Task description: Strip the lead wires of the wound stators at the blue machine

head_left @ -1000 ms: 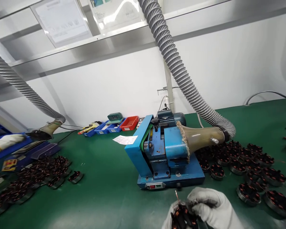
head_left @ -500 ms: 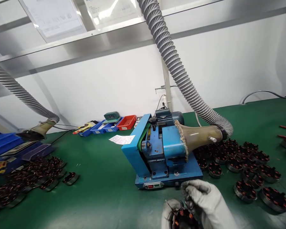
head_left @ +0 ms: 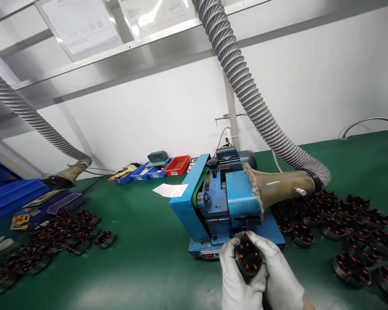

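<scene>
Change: your hands have lifted the stator toward the blue machine (head_left: 226,202).
Left hand (head_left: 236,275): grasping stator (head_left: 248,257).
Right hand (head_left: 278,275): grasping it too, above the worktop (head_left: 148,258).

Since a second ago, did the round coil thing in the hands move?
Yes. The coil has come up and forward, now right at the front of the blue machine, held in both hands.

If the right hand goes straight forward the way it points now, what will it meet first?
Most likely the blue machine. The right hand and left hand hold a wound stator just before its front base; the remaining gap is hard to judge.
</scene>
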